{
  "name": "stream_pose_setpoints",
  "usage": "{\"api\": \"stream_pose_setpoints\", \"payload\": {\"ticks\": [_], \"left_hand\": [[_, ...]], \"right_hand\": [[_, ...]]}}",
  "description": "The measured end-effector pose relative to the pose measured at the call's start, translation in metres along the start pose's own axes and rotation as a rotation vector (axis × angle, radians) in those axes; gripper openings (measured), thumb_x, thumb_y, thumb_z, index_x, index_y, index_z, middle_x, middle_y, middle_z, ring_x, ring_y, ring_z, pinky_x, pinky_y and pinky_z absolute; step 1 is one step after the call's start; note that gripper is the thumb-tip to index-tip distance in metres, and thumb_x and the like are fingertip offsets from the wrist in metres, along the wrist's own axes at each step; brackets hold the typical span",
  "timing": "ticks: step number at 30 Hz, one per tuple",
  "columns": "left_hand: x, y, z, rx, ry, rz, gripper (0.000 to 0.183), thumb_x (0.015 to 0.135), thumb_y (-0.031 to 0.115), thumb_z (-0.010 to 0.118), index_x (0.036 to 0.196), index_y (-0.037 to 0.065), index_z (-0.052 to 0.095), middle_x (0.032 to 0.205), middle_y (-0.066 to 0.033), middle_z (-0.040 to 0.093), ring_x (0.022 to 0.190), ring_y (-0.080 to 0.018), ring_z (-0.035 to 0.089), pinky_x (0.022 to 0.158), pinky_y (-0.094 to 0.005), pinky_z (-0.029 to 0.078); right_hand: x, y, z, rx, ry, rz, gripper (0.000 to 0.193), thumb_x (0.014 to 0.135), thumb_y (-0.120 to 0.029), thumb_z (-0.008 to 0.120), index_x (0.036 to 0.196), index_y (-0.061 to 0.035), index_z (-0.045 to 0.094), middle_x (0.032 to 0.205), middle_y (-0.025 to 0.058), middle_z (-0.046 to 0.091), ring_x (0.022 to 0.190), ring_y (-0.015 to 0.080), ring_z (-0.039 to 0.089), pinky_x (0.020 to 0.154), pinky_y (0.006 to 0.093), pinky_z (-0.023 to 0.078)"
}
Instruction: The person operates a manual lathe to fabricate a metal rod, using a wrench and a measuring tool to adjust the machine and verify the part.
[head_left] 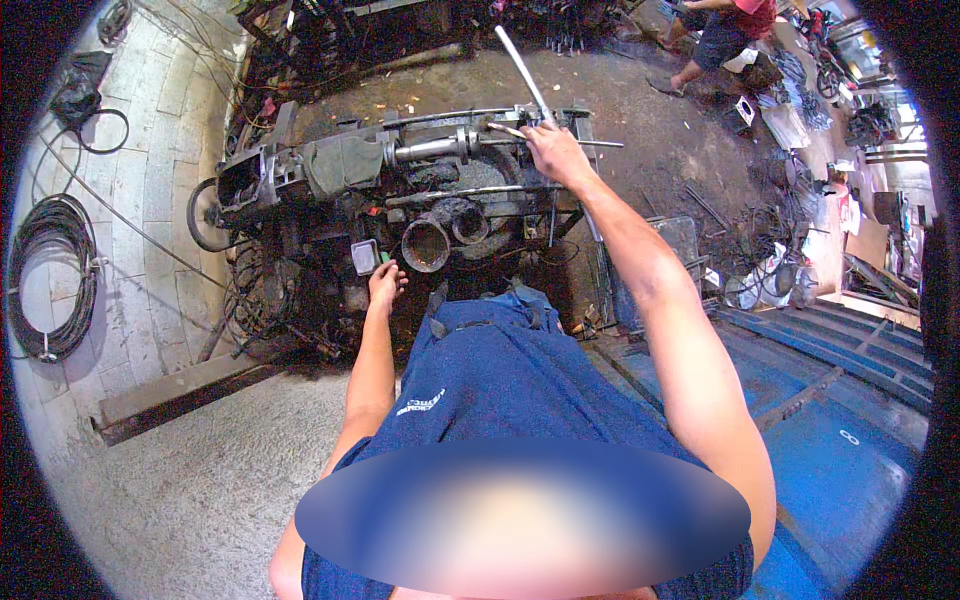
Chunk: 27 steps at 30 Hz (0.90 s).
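Note:
My left hand point(385, 284) is low at the machine's near side, its fingers curled at the edge of a small pale rectangular container point(366, 257) with a green part by the fingertips. Stretched forward, my right hand point(557, 153) is closed at the machine's far right end. From its fingers a thin stick-like tool point(507, 130) points left toward the shaft. A long pale metal bar point(522, 70) rises from beside that hand; whether the fingers also grip it is hidden. The greasy lathe-like machine point(345, 160) carries a bright metal shaft point(428, 148).
Two round open metal cups point(426, 246) sit at the machine's near side. A coiled black cable point(55, 278) hangs on the left wall. Blue metal panels point(830, 440) lie at right. Another person point(715, 35) is at the far right, near scattered parts on the floor.

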<state>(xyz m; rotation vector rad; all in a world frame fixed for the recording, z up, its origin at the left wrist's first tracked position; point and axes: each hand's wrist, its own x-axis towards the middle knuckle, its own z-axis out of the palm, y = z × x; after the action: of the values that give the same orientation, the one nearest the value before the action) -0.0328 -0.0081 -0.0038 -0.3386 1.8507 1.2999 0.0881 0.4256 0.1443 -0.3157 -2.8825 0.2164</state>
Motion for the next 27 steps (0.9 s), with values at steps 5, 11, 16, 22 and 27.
{"api": "stream_pose_setpoints", "payload": {"ticks": [5,11,16,22,27], "left_hand": [[-0.0021,-0.0004,0.0003,0.008,0.008,0.008,0.029,0.092,0.022,0.052,0.121,0.014,0.054,0.090,-0.0063,0.065,0.070,-0.0154,0.063,0.057,-0.0283,0.049],[-0.0040,0.0011,0.0005,-0.006,0.000,0.028,0.028,0.092,0.020,0.053,0.120,0.013,0.055,0.088,-0.0061,0.065,0.069,-0.0152,0.063,0.056,-0.0280,0.049],[-0.0053,0.0026,0.0010,0.033,0.020,0.007,0.029,0.091,0.019,0.054,0.120,0.014,0.055,0.087,-0.0053,0.065,0.069,-0.0150,0.064,0.056,-0.0276,0.049],[-0.0014,-0.0005,0.0003,-0.013,0.011,-0.010,0.028,0.092,0.020,0.054,0.119,0.015,0.055,0.086,-0.0040,0.064,0.069,-0.0141,0.063,0.056,-0.0281,0.048],[0.0021,-0.0040,-0.0013,-0.020,-0.008,0.017,0.028,0.092,0.019,0.053,0.119,0.015,0.055,0.086,-0.0044,0.064,0.068,-0.0141,0.062,0.056,-0.0278,0.048]], "right_hand": [[0.0000,0.0037,0.0031,0.005,-0.003,-0.005,0.025,0.087,-0.017,0.050,0.110,-0.0076,0.056,0.090,0.0076,0.061,0.094,0.0235,0.058,0.074,0.0420,0.049],[-0.0003,0.0050,0.0024,0.019,-0.027,0.003,0.027,0.087,-0.016,0.050,0.111,-0.0077,0.056,0.092,0.0082,0.061,0.097,0.0233,0.057,0.076,0.0418,0.048],[-0.0003,0.0008,0.0001,0.010,-0.024,-0.003,0.026,0.088,-0.017,0.048,0.111,-0.0076,0.056,0.093,0.0087,0.061,0.099,0.0234,0.056,0.077,0.0431,0.048],[0.0011,-0.0024,0.0000,0.028,-0.015,0.020,0.023,0.088,-0.017,0.049,0.108,-0.0073,0.056,0.091,0.0096,0.061,0.094,0.0254,0.058,0.074,0.0425,0.050],[0.0000,0.0001,0.0008,0.003,0.010,-0.007,0.023,0.087,-0.017,0.050,0.107,-0.0079,0.056,0.091,0.0093,0.061,0.093,0.0257,0.059,0.073,0.0423,0.050]]}}
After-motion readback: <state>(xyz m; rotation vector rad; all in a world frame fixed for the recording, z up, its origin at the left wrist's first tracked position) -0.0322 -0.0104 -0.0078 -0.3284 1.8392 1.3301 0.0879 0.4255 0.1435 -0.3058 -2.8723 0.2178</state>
